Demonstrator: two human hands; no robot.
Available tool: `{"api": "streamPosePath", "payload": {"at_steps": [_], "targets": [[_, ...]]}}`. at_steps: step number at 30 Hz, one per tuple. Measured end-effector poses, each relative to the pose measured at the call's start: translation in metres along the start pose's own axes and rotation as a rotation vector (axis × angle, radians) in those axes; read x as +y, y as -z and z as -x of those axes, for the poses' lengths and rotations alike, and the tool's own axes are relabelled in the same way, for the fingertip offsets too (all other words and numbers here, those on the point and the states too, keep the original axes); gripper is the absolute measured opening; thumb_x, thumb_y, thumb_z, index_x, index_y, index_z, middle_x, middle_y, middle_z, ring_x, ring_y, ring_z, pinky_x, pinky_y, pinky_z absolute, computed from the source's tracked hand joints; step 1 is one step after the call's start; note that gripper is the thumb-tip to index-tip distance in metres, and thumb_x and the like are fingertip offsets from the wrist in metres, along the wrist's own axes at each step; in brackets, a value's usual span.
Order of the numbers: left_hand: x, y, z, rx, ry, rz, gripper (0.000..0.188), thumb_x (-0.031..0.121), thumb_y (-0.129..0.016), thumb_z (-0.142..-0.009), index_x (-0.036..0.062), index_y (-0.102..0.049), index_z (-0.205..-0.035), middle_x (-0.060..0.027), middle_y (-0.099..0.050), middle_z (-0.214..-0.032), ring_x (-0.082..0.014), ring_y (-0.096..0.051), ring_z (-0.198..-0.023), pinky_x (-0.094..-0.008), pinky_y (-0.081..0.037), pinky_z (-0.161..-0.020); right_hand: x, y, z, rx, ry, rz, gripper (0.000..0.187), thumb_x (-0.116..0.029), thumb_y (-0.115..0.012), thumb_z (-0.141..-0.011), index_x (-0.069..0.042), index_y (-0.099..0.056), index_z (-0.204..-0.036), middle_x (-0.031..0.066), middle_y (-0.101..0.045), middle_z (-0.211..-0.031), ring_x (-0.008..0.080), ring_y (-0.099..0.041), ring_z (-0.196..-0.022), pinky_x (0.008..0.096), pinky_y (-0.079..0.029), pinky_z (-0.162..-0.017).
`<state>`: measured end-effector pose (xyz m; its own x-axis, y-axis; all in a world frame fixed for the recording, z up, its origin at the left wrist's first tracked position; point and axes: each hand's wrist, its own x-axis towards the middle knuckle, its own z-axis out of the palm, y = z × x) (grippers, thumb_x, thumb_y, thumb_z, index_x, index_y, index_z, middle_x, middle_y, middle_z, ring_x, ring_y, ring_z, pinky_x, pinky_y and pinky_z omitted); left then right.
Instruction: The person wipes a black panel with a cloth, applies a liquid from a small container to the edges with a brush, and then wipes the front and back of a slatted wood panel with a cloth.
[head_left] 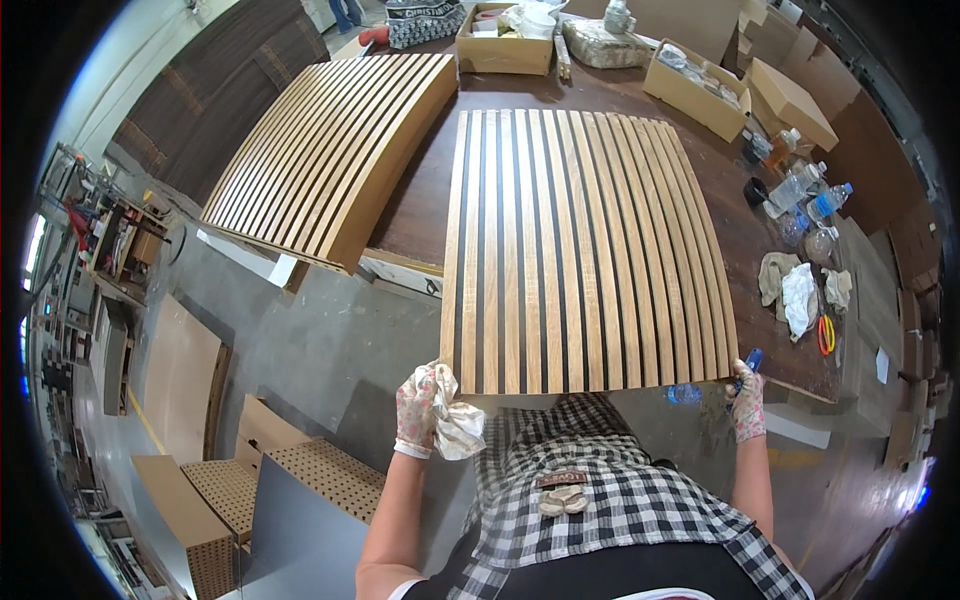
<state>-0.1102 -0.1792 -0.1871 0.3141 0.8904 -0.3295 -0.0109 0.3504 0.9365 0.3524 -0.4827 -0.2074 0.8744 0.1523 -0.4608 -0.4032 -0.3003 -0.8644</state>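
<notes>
A slatted wood panel [592, 250], pale strips with dark grooves between, lies on the brown table and reaches to its near edge in front of me. My left hand [413, 408], in a flowered glove, is closed round a crumpled white cloth [460, 428] at the panel's near left corner. At the near right corner, my right hand [747, 412], gloved alike, is closed on a slim blue tool [755, 357]; its exact kind is hidden by the fingers. Both hands appear to touch the panel's corners.
Another slatted panel [330, 150] rests at the table's left. Plastic bottles [795, 188], rags [799, 300] and yellow-and-red scissor handles [826, 335] lie to the right. Open cardboard boxes [505, 55] stand at the back. Perforated boards [325, 475] stand on the floor at lower left.
</notes>
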Motion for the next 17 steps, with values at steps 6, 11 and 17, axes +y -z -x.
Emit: {"api": "streamPosePath", "payload": {"at_steps": [6, 11, 17], "targets": [[-0.005, -0.009, -0.004, 0.031, 0.038, -0.029, 0.027, 0.018, -0.051, -0.096, 0.0002, -0.062, -0.113, 0.0001, -0.063, -0.089, -0.0072, -0.058, -0.074, -0.0223, -0.048, -0.064, 0.006, -0.004, 0.005, -0.052, -0.036, 0.01, 0.028, -0.032, -0.072, -0.079, -0.014, -0.053, -0.089, -0.0023, -0.049, -0.067, 0.0094, -0.047, -0.043, 0.0247, -0.035, -0.038], [-0.02, 0.047, -0.024, -0.229, -0.225, -0.714, 0.025, 0.017, -0.054, -0.094, 0.003, -0.063, -0.113, -0.0056, -0.067, -0.094, -0.0152, -0.062, -0.079, -0.0278, -0.051, -0.071, 0.006, -0.007, 0.007, -0.058, -0.046, 0.051, 0.031, -0.036, -0.071, -0.079, -0.014, -0.052, -0.088, -0.0012, -0.049, -0.067, 0.0101, -0.048, -0.043, 0.0243, -0.037, -0.039], [0.089, 0.115, -0.054, -0.05, 0.115, -0.55, 0.041, 0.035, -0.057, -0.092, 0.0172, -0.055, -0.13, -0.0093, -0.062, -0.122, -0.0219, -0.063, -0.1, -0.0358, -0.052, -0.085, -0.017, 0.044, -0.035, -0.158, 0.045, 0.33, 0.03, -0.038, -0.07, -0.083, -0.013, -0.055, -0.086, 0.0088, -0.066, -0.067, 0.0141, -0.051, -0.042, 0.0293, -0.04, -0.035]]}}
